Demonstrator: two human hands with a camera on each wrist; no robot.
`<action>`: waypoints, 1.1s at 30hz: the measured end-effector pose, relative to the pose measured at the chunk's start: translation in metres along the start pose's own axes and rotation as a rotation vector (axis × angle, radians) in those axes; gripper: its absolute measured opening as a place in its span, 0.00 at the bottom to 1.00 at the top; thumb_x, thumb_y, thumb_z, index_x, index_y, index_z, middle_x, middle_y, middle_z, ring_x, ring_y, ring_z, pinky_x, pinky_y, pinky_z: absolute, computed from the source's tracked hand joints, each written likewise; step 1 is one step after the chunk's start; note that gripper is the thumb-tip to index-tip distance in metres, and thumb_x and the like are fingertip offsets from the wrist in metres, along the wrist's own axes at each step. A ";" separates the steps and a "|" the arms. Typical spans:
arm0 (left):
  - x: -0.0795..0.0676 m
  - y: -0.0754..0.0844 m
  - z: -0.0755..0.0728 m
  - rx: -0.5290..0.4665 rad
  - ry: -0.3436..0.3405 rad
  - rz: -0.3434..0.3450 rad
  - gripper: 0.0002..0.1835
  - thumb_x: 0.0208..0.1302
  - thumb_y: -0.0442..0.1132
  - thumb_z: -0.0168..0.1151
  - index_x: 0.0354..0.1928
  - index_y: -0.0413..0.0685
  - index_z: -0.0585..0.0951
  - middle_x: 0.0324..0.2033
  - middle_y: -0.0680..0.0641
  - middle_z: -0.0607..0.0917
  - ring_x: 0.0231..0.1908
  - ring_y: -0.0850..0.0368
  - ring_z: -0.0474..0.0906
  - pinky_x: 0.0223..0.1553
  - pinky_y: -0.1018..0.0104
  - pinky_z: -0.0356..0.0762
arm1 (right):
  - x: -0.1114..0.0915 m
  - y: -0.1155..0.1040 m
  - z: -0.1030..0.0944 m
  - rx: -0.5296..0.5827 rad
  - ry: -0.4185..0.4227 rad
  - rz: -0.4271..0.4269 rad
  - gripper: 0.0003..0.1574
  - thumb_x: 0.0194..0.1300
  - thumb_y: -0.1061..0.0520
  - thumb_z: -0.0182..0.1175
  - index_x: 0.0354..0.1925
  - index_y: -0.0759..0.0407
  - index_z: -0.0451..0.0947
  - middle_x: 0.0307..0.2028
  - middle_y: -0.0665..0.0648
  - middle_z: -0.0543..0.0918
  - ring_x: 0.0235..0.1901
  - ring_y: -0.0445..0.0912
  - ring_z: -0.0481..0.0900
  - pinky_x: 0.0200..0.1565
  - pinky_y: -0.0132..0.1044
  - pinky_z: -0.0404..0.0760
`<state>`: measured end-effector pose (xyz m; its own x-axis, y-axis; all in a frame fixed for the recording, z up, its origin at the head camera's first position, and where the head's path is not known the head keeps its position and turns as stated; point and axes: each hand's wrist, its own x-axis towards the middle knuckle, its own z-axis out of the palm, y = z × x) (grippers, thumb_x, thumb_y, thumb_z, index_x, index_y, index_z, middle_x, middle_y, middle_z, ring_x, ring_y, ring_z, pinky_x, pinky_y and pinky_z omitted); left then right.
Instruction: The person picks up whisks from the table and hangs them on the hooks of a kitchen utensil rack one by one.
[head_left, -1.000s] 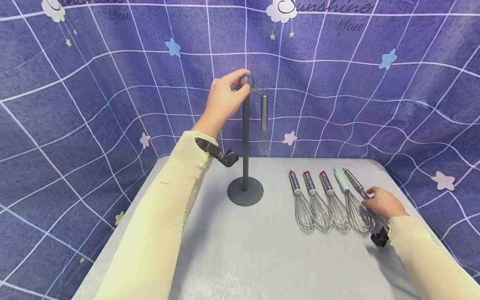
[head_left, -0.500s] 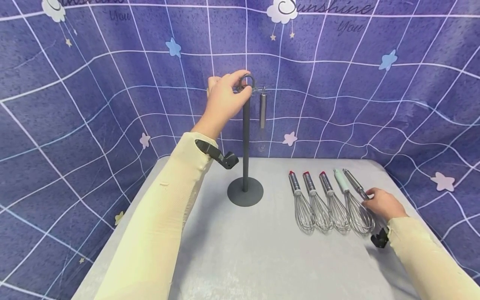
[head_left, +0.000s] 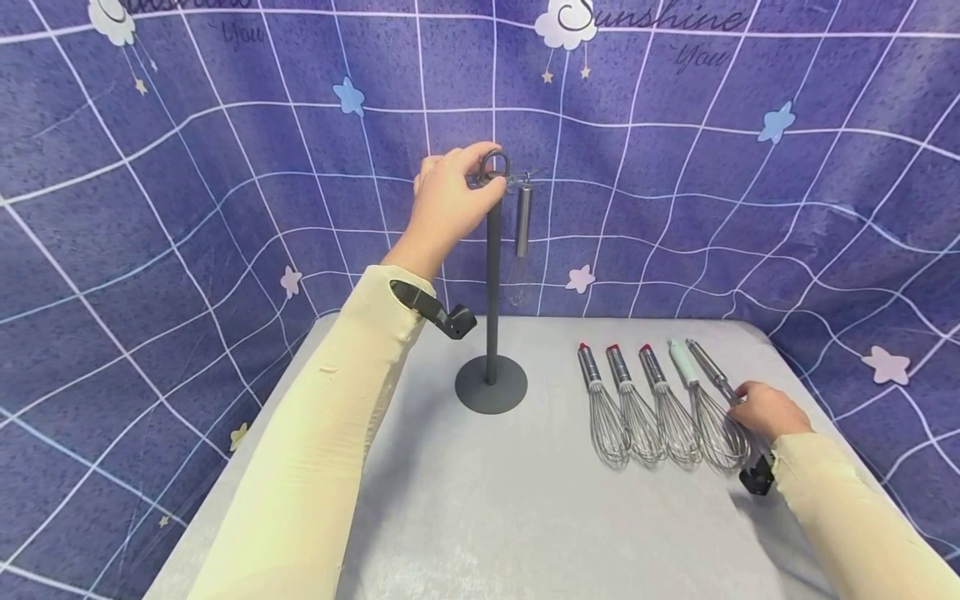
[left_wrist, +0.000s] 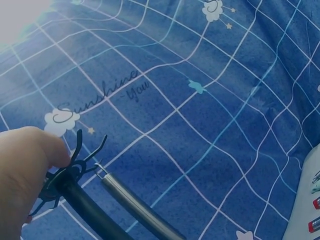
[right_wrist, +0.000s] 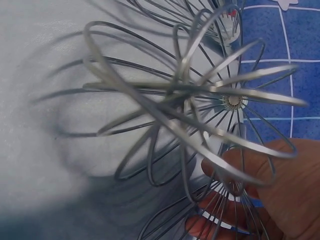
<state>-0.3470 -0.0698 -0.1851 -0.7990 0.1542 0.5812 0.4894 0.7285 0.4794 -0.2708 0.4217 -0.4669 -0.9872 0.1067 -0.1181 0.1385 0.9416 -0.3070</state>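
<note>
A dark stand with an upright pole (head_left: 492,283) and a round base (head_left: 491,396) stands at mid-table. My left hand (head_left: 450,196) grips its top beside the ring, thumb in front, where thin curved hooks (left_wrist: 102,147) spread out in the left wrist view. From a hook right of the pole hangs a whisk with a steel handle (head_left: 523,221), its wires faint against the cloth. At the table's right, my right hand (head_left: 771,412) holds a steel whisk (head_left: 707,362) near its neck. Its wires (right_wrist: 217,212) run past my fingers in the right wrist view.
Left of the held whisk lie a mint-handled whisk (head_left: 682,362) and three red-tipped whisks, the nearest to the stand being one red-tipped whisk (head_left: 588,362). They rest on a grey table (head_left: 555,517). Blue patterned cloth (head_left: 660,208) rises behind and at both sides.
The hanging whisk has shifted slightly left, closer to the pole, and swings a little. Both hands stay in nearly the same places, the left on the stand's top, the right at the whisk.
</note>
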 end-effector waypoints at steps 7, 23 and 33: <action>0.001 0.000 -0.001 -0.006 -0.009 -0.004 0.25 0.65 0.50 0.57 0.65 0.68 0.79 0.52 0.56 0.84 0.61 0.51 0.70 0.64 0.50 0.58 | 0.000 0.001 0.000 -0.010 -0.006 0.001 0.34 0.55 0.51 0.63 0.53 0.74 0.73 0.52 0.80 0.78 0.47 0.74 0.78 0.41 0.66 0.76; 0.001 0.001 0.004 0.028 0.036 -0.001 0.25 0.64 0.51 0.58 0.64 0.69 0.79 0.46 0.57 0.82 0.58 0.50 0.68 0.59 0.52 0.62 | 0.001 0.001 -0.003 -0.004 0.013 -0.003 0.27 0.59 0.50 0.62 0.47 0.71 0.78 0.46 0.76 0.82 0.39 0.66 0.81 0.35 0.61 0.77; 0.000 0.000 0.005 0.038 0.032 -0.015 0.25 0.63 0.51 0.58 0.63 0.70 0.79 0.46 0.57 0.81 0.59 0.48 0.67 0.60 0.51 0.61 | 0.002 -0.002 -0.011 -0.021 0.101 -0.045 0.31 0.65 0.51 0.58 0.56 0.73 0.74 0.54 0.80 0.77 0.50 0.78 0.75 0.39 0.66 0.77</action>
<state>-0.3488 -0.0661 -0.1880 -0.7945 0.1222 0.5949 0.4633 0.7553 0.4636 -0.2743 0.4238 -0.4564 -0.9955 0.0947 -0.0087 0.0931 0.9526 -0.2898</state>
